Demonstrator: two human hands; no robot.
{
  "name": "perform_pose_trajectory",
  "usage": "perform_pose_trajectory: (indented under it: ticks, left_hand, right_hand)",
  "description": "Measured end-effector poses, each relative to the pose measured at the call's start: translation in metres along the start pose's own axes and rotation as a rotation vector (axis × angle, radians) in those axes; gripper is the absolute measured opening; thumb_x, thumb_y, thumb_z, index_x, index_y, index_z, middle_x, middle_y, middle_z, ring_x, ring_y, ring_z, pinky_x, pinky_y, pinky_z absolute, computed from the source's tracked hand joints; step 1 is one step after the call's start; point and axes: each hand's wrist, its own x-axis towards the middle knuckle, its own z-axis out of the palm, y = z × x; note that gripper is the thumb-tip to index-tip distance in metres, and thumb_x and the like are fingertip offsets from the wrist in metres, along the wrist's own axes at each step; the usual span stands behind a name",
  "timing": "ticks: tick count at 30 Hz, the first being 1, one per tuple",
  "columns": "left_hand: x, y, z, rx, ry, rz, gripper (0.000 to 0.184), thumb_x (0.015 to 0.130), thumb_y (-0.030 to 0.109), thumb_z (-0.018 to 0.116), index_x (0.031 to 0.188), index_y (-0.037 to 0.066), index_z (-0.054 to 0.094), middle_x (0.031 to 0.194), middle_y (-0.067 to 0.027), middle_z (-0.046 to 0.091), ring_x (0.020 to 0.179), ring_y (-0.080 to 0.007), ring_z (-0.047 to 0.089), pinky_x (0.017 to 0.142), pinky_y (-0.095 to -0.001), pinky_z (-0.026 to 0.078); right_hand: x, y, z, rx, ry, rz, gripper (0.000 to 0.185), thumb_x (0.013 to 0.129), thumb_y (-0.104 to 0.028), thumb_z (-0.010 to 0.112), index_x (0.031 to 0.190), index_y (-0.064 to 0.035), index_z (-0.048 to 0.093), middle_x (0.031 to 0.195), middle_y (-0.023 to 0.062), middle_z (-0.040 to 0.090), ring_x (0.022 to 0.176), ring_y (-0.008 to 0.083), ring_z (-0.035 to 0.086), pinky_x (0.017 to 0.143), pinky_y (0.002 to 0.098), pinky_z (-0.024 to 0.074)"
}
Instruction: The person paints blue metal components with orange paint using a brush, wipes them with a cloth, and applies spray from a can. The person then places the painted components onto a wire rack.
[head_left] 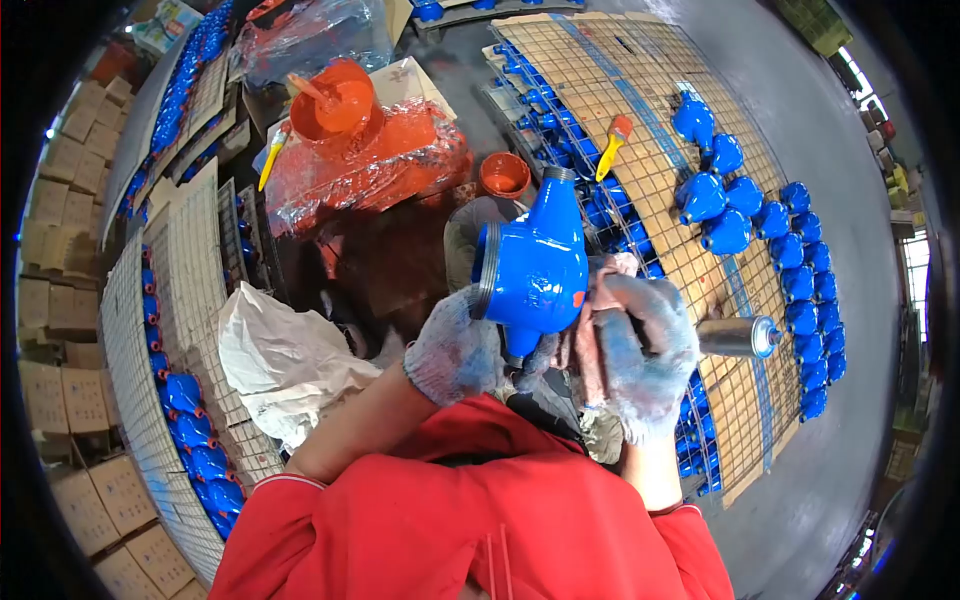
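Left hand's [455, 347] gripping a glossy blue pipe fitting [535, 270] by its threaded end; right hand's [645, 355] fingers are pinching a stained rag [590, 350] beside it.

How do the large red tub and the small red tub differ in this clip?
The large red tub is clearly wider than the small red tub. A tool leans in the large tub; none is visible in the small one. The large tub sits on a plastic-covered bundle, while the small tub stands apart, to its right. Both are round, open-topped and red inside.
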Motion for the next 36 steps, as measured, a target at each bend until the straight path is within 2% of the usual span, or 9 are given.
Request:
perform_pose_trajectory:
  ticks: [18, 21, 23, 24, 26, 28, 29, 33, 36]
  left_hand:
    - [0.006, -0.01, 0.005, -0.161, 0.356, -0.02, 0.048, 0.095, 0.041, 0.029, 0.117, 0.006, 0.053, 0.089, -0.015, 0.063, 0.076, -0.0315, 0.061, 0.069, -0.047, 0.047]
    - [0.008, -0.01, -0.009, 0.136, 0.306, 0.074, 0.053, 0.091, 0.045, 0.036, 0.124, 0.006, 0.051, 0.111, -0.0142, 0.061, 0.087, -0.0284, 0.061, 0.072, -0.0408, 0.051]
    - [0.006, 0.0, -0.007, -0.133, 0.124, -0.014, 0.056, 0.088, 0.046, 0.038, 0.121, 0.003, 0.051, 0.1, -0.0164, 0.061, 0.077, -0.0289, 0.059, 0.062, -0.0374, 0.048]
    - [0.007, 0.003, -0.007, -0.131, 0.12, -0.005, 0.056, 0.088, 0.046, 0.038, 0.121, 0.003, 0.051, 0.1, -0.0164, 0.061, 0.077, -0.0289, 0.059, 0.062, -0.0374, 0.048]
    - [0.004, 0.01, -0.008, 0.021, 0.011, 0.073, 0.058, 0.085, 0.048, 0.041, 0.117, 0.001, 0.052, 0.087, -0.0167, 0.058, 0.069, -0.0279, 0.056, 0.056, -0.0366, 0.044]
    - [0.003, 0.016, 0.004, 0.048, 0.116, 0.061, 0.056, 0.084, 0.048, 0.044, 0.113, 0.001, 0.052, 0.079, -0.0155, 0.055, 0.063, -0.0275, 0.052, 0.053, -0.0376, 0.042]
    - [0.003, 0.017, 0.004, 0.008, 0.108, 0.035, 0.056, 0.083, 0.048, 0.045, 0.113, 0.001, 0.053, 0.08, -0.0159, 0.055, 0.063, -0.0274, 0.052, 0.053, -0.0375, 0.042]
    - [-0.001, 0.014, 0.0, 0.03, 0.15, -0.034, 0.058, 0.081, 0.051, 0.047, 0.113, 0.003, 0.053, 0.082, -0.015, 0.055, 0.063, -0.0264, 0.052, 0.051, -0.0359, 0.041]
    - [-0.001, 0.009, -0.002, -0.017, 0.175, 0.016, 0.059, 0.08, 0.051, 0.047, 0.115, 0.004, 0.052, 0.081, -0.0136, 0.054, 0.061, -0.0248, 0.051, 0.049, -0.035, 0.04]
  right_hand:
    - [-0.002, 0.008, 0.007, -0.021, -0.134, -0.121, 0.025, 0.075, 0.006, 0.06, 0.098, -0.0038, 0.066, 0.084, 0.0098, 0.059, 0.076, 0.0229, 0.06, 0.069, 0.0296, 0.0469]
    - [-0.012, 0.015, 0.005, -0.065, -0.239, -0.097, 0.026, 0.074, 0.007, 0.057, 0.096, -0.0046, 0.067, 0.084, 0.0106, 0.059, 0.076, 0.0237, 0.06, 0.071, 0.031, 0.0476]
    - [-0.013, 0.023, 0.006, -0.033, -0.257, -0.107, 0.025, 0.075, 0.007, 0.055, 0.094, -0.005, 0.067, 0.086, 0.0116, 0.06, 0.079, 0.0256, 0.061, 0.073, 0.0332, 0.0487]
    - [-0.015, 0.022, 0.006, 0.251, -0.152, 0.139, 0.022, 0.077, 0.004, 0.056, 0.094, -0.0045, 0.067, 0.087, 0.0125, 0.062, 0.083, 0.0267, 0.062, 0.076, 0.0338, 0.049]
    - [-0.003, 0.033, -0.003, 0.08, -0.078, 0.343, 0.017, 0.081, 0.003, 0.051, 0.089, -0.0016, 0.065, 0.077, 0.013, 0.061, 0.071, 0.0229, 0.061, 0.07, 0.0315, 0.0493]
    - [-0.013, 0.097, 0.007, -0.194, 0.044, 0.119, 0.018, 0.081, 0.001, 0.052, 0.091, -0.0012, 0.067, 0.075, 0.0144, 0.062, 0.073, 0.025, 0.062, 0.07, 0.0322, 0.0491]
    - [-0.015, 0.105, 0.009, -0.178, -0.04, 0.235, 0.02, 0.082, -0.004, 0.056, 0.098, -0.002, 0.068, 0.09, 0.0148, 0.066, 0.083, 0.0269, 0.063, 0.077, 0.0337, 0.0485]
    - [-0.037, 0.188, 0.056, -0.085, -0.123, 0.218, 0.031, 0.083, -0.016, 0.054, 0.112, -0.0038, 0.057, 0.09, 0.0192, 0.064, 0.09, 0.0335, 0.061, 0.077, 0.0395, 0.0491]
    - [-0.069, 0.206, 0.065, -0.276, -0.316, 0.503, 0.047, 0.08, -0.022, 0.058, 0.125, -0.007, 0.053, 0.119, 0.0234, 0.057, 0.112, 0.0376, 0.054, 0.094, 0.0417, 0.0437]
